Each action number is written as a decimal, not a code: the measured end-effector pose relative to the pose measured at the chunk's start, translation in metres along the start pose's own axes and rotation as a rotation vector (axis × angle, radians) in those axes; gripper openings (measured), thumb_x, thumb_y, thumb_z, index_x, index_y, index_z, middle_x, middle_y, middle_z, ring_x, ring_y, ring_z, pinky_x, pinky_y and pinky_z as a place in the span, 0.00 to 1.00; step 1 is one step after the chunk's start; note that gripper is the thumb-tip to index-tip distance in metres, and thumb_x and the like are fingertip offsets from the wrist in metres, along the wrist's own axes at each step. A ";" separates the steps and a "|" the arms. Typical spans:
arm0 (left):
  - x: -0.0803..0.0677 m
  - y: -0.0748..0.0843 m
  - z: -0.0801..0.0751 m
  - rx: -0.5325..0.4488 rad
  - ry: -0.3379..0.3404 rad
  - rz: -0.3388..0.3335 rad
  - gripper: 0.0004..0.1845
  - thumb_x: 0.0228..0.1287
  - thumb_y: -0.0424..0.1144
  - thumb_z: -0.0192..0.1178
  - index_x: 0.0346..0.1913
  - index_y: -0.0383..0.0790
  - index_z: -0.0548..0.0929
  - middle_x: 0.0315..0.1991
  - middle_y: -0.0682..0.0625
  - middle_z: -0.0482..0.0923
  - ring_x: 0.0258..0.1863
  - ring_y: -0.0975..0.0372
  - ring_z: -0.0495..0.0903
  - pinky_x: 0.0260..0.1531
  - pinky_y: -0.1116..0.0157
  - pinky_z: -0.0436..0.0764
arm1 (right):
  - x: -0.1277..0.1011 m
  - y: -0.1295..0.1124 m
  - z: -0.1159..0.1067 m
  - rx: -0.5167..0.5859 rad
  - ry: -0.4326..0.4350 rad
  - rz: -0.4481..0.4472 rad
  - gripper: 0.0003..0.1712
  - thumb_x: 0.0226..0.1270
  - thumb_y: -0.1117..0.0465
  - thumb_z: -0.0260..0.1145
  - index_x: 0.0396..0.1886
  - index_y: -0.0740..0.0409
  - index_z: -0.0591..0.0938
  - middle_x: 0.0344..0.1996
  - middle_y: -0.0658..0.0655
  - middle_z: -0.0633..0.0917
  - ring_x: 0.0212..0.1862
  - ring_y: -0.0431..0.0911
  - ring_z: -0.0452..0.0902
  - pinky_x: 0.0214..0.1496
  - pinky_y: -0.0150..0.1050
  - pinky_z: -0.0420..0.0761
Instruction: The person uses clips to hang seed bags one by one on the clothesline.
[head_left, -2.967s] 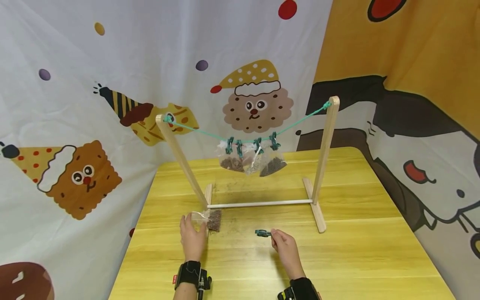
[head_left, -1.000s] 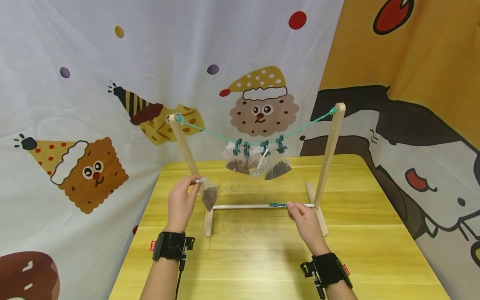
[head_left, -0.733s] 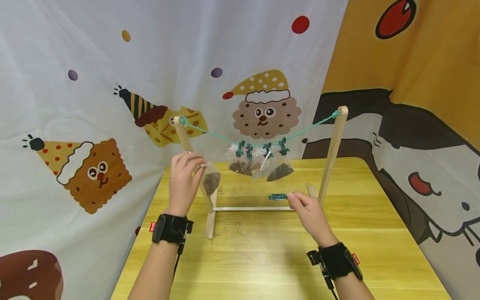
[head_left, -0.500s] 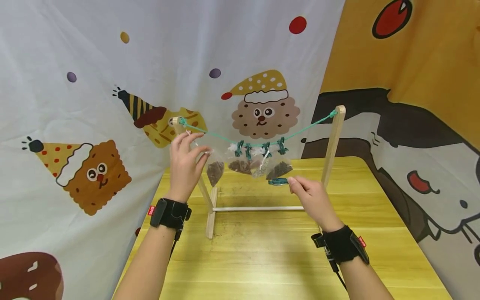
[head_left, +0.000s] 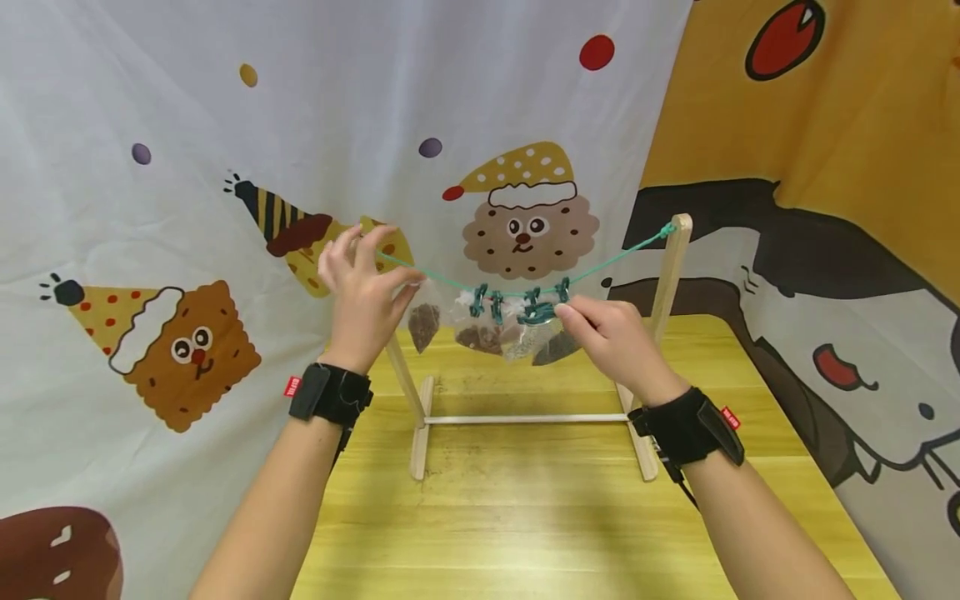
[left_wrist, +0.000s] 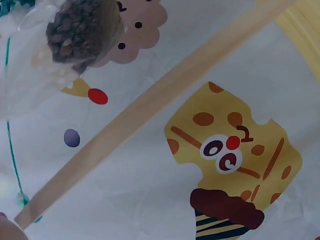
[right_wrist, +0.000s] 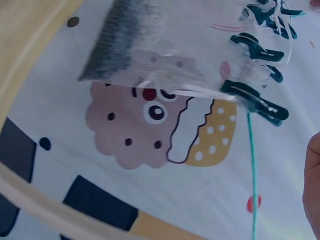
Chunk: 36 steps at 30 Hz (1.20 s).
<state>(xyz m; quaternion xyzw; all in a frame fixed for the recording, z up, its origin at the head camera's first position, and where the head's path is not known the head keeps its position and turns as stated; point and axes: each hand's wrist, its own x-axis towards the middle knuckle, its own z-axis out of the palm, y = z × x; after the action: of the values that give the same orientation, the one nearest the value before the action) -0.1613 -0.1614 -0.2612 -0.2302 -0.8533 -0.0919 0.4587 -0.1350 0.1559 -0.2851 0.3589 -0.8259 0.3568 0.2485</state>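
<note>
Backdrop: cartoon-printed cloth (head_left: 187, 167) hangs behind a yellow wooden counter (head_left: 525, 517).
Rack: a wooden rack (head_left: 667, 275) stands on the counter with a green cord (head_left: 615, 260) sagging between its two posts; the left hand covers the top of the left post.
Hung bags: small clear bags (head_left: 491, 332) of dark bits hang from green pegs (head_left: 487, 302) at mid-cord; they overlap, so their number is hard to tell.
Left hand: the left hand (head_left: 363, 296) is raised at the cord's left part, thumb and forefinger pinching the top of a clear bag (head_left: 424, 321) with brown contents; the other fingers are spread upward.
Bag position: the bag hangs just below the cord, right of the left hand and just left of the hung bags.
Right hand: the right hand (head_left: 611, 337) pinches a green clip (head_left: 537, 315) in front of the hung bags, well right of the held bag.
Wrist views: the left one shows the bag (left_wrist: 82, 30) from below; the right one shows hung bags and pegs, and only an edge of the right hand.
</note>
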 end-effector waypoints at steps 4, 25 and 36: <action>0.004 -0.004 0.005 0.003 -0.071 0.022 0.03 0.47 0.43 0.68 0.27 0.52 0.87 0.59 0.48 0.65 0.65 0.50 0.47 0.59 0.44 0.34 | 0.019 0.000 0.005 -0.064 -0.012 -0.051 0.15 0.68 0.58 0.52 0.19 0.49 0.68 0.13 0.45 0.62 0.15 0.38 0.50 0.21 0.33 0.55; 0.000 -0.006 0.014 -0.097 -0.182 -0.003 0.06 0.52 0.42 0.65 0.35 0.52 0.85 0.39 0.55 0.79 0.52 0.56 0.65 0.57 0.42 0.41 | 0.073 -0.020 0.030 -0.354 -0.153 -0.191 0.16 0.69 0.51 0.49 0.22 0.51 0.65 0.14 0.49 0.59 0.17 0.42 0.51 0.22 0.36 0.49; 0.003 -0.004 0.019 -0.080 -0.156 -0.045 0.05 0.52 0.44 0.64 0.33 0.51 0.85 0.36 0.56 0.80 0.47 0.58 0.67 0.57 0.41 0.40 | 0.096 -0.024 0.052 -0.445 -0.117 -0.277 0.16 0.67 0.52 0.53 0.20 0.52 0.66 0.11 0.50 0.61 0.13 0.42 0.51 0.18 0.35 0.49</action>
<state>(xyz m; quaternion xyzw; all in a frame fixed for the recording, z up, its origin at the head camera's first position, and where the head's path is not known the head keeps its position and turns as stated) -0.1785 -0.1570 -0.2688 -0.2355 -0.8870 -0.1181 0.3792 -0.1838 0.0641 -0.2434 0.4250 -0.8401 0.1075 0.3196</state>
